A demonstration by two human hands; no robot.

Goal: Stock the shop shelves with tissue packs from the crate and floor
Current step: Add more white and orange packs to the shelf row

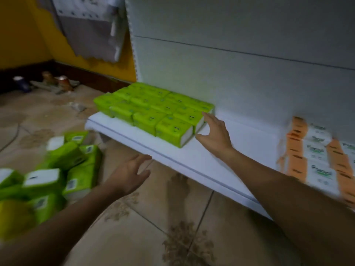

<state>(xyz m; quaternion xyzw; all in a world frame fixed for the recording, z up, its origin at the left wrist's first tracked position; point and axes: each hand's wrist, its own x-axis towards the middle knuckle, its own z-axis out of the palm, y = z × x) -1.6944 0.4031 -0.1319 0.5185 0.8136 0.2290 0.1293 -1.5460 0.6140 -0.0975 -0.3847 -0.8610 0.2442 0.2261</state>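
Brown patterned floor tiles (146,225) run under a low white shelf (194,162), and a yellow wall stands behind on the left. On the shelf, green tissue packs (153,110) lie in tidy rows near its left end; orange and white packs (315,156) are stacked well apart at the right. More green packs are in a loose heap (63,169) on the floor at the left.

These packs look light and soft, with a smooth plastic wrap that may slip, so I think it is best to take one across its short sides and press only gently.

The right hand (215,135) reaches over the shelf, open and holding nothing. Its index fingertip touches, or almost touches, the end of the pack row, and the thumb is spread below.

The left hand (128,175) hangs over the floor just in front of the shelf edge, palm down, fingers loosely spread, also holding nothing. The heap is near its left side.
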